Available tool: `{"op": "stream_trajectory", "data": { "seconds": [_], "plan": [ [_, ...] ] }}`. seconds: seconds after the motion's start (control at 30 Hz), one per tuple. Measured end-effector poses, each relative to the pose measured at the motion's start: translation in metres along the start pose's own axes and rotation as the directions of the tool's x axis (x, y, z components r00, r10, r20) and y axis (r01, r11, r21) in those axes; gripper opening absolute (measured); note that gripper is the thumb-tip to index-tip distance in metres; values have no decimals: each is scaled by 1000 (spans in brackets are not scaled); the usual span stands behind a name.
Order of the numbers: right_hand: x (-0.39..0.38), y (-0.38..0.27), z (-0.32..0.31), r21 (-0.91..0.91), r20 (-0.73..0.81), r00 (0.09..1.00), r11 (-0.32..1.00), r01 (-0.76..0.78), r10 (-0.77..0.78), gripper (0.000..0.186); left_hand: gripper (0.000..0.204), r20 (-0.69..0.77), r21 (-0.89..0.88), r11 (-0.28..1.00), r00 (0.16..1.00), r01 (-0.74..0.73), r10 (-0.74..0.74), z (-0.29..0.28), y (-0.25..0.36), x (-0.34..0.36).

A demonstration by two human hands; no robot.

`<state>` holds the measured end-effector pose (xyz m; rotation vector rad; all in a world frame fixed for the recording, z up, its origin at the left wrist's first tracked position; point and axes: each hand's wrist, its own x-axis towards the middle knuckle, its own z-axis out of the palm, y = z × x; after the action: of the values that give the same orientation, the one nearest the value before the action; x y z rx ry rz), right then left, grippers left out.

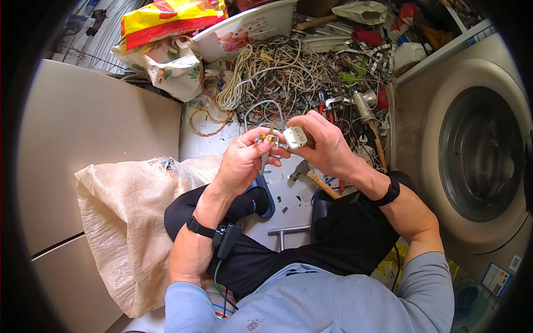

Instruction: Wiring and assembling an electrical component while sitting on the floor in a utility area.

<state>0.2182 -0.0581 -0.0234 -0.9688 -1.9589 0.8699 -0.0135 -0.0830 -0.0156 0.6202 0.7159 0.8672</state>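
Observation:
My left hand [240,158] pinches a small plug core with brass-coloured metal contacts [271,138] between thumb and fingertips. A pale grey cable [264,163] hangs down beneath those fingers; how it joins the core is hidden. Close beside it, my right hand [331,145] grips a white plastic plug housing [295,137] by its edge, thumb and fingers closed around it. The two parts sit almost touching, in front of a large heap of tangled cables [288,69].
Below my hands a hammer [322,183] lies on the floor, with a metal T-shaped bar [288,229] nearer me. Red-handled pliers [322,102] lie by the heap. A woven sack [125,222] is at left, a washing machine [427,150] at right, a white tub [250,28] behind.

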Motion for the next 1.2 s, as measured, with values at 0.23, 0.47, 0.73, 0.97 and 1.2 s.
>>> {"op": "stream_trajectory", "data": {
  "seconds": [0.23, 0.47, 0.73, 0.97, 1.2],
  "plan": [
    [-1, 0, 0, 10, -28, 999, 999, 36, -35, 45, 23, -19, 33, 999, 1000, 18, -18, 2, 1, 1],
    [0, 0, 3, 5, -35, 998, 999, 52, -52, 45, 22, -45, 74, 997, 999, 22, -19, 3, 0, -1],
    [-1, 0, 5, 83, 7, 999, 995, -53, 53, 42, 21, -57, 94, 995, 998, 20, -15, 2, 0, 0],
    [0, 1, 5, 51, -8, 1000, 999, 4, -4, 42, 21, -76, 73, 997, 997, 19, -14, 3, 0, 0],
    [-1, 6, 5, 80, 72, 995, 994, -69, 63, 48, 20, -43, 109, 994, 999, 12, -7, 2, -1, 1]
  ]
}}
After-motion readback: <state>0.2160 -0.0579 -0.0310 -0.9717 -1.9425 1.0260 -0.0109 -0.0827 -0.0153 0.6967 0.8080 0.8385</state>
